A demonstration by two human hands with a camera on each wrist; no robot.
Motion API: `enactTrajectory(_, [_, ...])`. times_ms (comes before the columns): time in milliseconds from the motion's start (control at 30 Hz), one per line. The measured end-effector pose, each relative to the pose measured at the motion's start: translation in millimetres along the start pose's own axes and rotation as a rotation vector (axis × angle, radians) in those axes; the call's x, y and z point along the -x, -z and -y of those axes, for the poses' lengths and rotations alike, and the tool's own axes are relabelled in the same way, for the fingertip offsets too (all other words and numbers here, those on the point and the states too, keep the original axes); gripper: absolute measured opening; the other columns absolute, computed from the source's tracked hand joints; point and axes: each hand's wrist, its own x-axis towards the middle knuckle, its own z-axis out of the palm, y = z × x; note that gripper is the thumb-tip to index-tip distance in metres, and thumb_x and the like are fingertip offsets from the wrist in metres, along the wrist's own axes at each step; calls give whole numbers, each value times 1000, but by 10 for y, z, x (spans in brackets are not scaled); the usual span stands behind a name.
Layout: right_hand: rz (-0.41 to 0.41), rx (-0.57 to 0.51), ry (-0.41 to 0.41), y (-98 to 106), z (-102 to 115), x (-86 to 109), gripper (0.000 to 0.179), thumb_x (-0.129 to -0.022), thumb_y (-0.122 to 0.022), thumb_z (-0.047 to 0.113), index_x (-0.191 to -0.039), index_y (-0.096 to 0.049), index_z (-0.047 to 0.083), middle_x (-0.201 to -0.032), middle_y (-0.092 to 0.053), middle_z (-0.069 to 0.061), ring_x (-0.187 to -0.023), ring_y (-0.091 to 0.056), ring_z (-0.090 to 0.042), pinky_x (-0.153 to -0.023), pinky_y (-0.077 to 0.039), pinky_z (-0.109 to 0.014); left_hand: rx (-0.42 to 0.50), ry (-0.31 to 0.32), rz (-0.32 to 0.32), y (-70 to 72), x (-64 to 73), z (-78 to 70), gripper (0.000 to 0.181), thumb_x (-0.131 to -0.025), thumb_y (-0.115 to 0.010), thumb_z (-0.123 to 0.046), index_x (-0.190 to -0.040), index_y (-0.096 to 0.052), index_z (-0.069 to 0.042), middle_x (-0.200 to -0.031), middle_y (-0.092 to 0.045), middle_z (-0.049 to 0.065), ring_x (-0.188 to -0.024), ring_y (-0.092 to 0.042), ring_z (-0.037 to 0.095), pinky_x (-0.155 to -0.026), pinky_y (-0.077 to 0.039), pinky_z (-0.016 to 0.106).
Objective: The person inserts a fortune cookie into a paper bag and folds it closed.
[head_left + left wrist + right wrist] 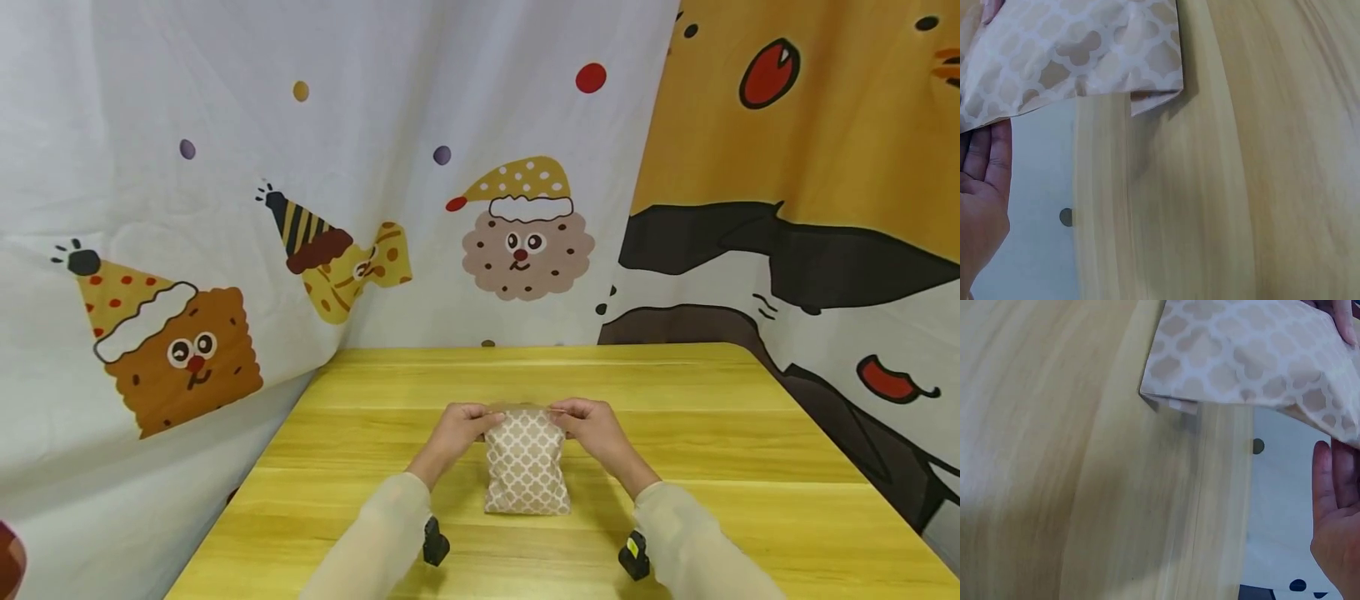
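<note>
Pinching: left hand (456, 427) and right hand (592, 423) each grip an upper corner of the paper bag (527, 467), the paper closed between thumb and fingers (471, 409).
Paper bag: between the hands, near the middle of the counter (360, 467); tan with a white lattice, a plain brown strip along its top. Whether its lower edge touches down, I cannot tell.
Left wrist view: a folded paper flap (1154, 102) under one lower corner, hidden from the head view; fingertips vanish behind the bag.
Right wrist view: the opposite lower corner, also folded beneath.
Head view alone: cream sleeves (382, 533) and black wrist devices (435, 542), the right one marked yellow.
Counter: yellowish wood grain with plank lines.
Backdrop (240, 67): white fabric, cartoon biscuits in party hats, coloured dots.
</note>
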Motion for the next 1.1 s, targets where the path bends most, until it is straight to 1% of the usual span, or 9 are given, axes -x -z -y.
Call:
enactTrajectory(100, [-23, 4, 5, -10, -3, -19, 18, -97, -65, 13, -110, -74, 3, -105, -73, -7, -87, -67, -20, -76, -57, -35, -2, -9, 9, 7, -25, 45, 27, -98, -65, -22, -92, -74, 2, -86, -69, 2, -81, -63, 16, -84, -54, 47])
enactTrajectory(267, [11, -29, -16, -3, -16, -5, 18, -97, -66, 12, -110, -72, 1, -100, -73, -9, -84, -68, -20, -74, -57, -33, 5, -25, 45, 23, -27, 67, 28, -100, -62, -21, -88, -70, 4, -88, -68, 8, -84, -65, 18, -82, -56, 41])
enactTrajectory(367, [20, -25, -17, 6, -14, 8, 21, -97, -65, 14, -113, -71, 1, -101, -73, -8, -85, -67, -20, -76, -57, -36, 28, -41, 50, 38, -24, 68, 25, -100, -62, -18, -96, -69, 5, -94, -69, 8, -88, -66, 18, -83, -56, 39])
enactTrajectory(500, [25, -20, -2, 19, -15, 6, 26, -99, -63, 15, -119, -69, 0, -110, -71, -10, -90, -66, -20, -78, -57, -37, 76, -44, 19, 56, -34, 69, 25, -100, -61, -15, -115, -69, 3, -104, -71, 9, -90, -68, 18, -84, -57, 41])
enactTrajectory(567, [27, -36, -5, 22, -18, 0, 27, -99, -63, 14, -121, -68, -1, -115, -70, -12, -91, -67, -20, -79, -57, -36, 98, -40, 9, 65, -41, 74, 27, -100, -61, -14, -120, -69, 2, -106, -71, 10, -89, -68, 18, -82, -57, 42])
enactTrajectory(700, [25, -65, -13, 19, -23, -13, 29, -100, -60, 11, -125, -66, -2, -121, -68, -15, -90, -68, -19, -77, -57, -34, 132, -26, 3, 81, -48, 94, 26, -100, -61, -12, -120, -69, 2, -110, -71, 11, -84, -68, 16, -78, -58, 39])
enactTrajectory(867, [34, -73, -11, 4, -15, -12, 30, -101, -58, 9, -127, -64, -4, -126, -65, -16, -90, -68, -19, -77, -57, -35, 158, -14, -4, 92, -46, 114, 24, -99, -60, -7, -119, -69, 2, -114, -70, 11, -82, -67, 15, -74, -58, 36])
enactTrajectory(967, [45, -71, -18, -5, 0, -4, 31, -101, -57, 8, -128, -63, -5, -129, -63, -17, -93, -67, -20, -78, -57, -35, 161, -12, -1, 96, -36, 115, 24, -101, -55, -6, -118, -69, 3, -113, -69, 12, -83, -67, 17, -76, -59, 37])
enactTrajectory(1100, [72, -65, -13, -9, -6, -8, 31, -101, -56, 7, -128, -63, -6, -130, -62, -18, -98, -66, -21, -80, -56, -35, 139, -8, -6, 95, -25, 110, 29, -102, -49, -12, -115, -70, 3, -106, -69, 10, -85, -68, 19, -80, -58, 40])
